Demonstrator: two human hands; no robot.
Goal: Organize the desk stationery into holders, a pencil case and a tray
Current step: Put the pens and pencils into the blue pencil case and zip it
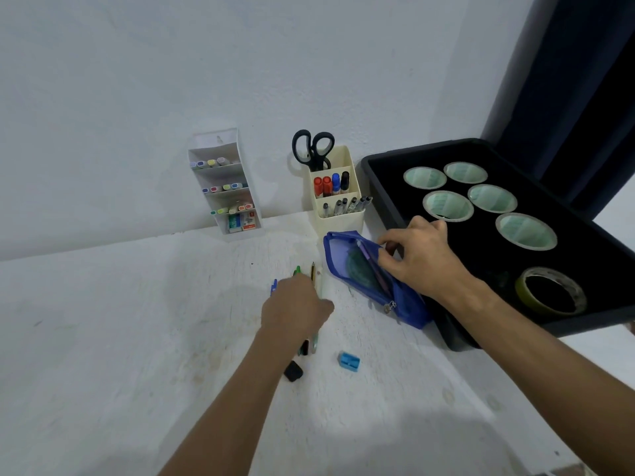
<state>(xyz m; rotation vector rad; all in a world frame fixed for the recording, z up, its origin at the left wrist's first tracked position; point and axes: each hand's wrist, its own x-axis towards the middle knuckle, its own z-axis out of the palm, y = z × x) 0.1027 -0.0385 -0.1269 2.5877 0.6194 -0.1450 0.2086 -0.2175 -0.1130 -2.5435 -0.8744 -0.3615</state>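
A blue mesh pencil case point(369, 280) lies unzipped on the white desk, with a purple pen and a dark green item inside. My right hand point(417, 255) pinches its upper edge, holding the mouth apart. My left hand point(295, 309) is curled over a bunch of pens and pencils point(313, 274) lying on the desk left of the case; their tips stick out above and below my knuckles. A blue sharpener point(348, 361) and a black eraser point(293, 371) lie loose near my left wrist.
A cream holder point(338, 219) with scissors, markers and pens stands against the wall. A white tiered holder point(225, 182) with highlighters hangs to its left. A black tray point(385, 201) at right carries several tape rolls.
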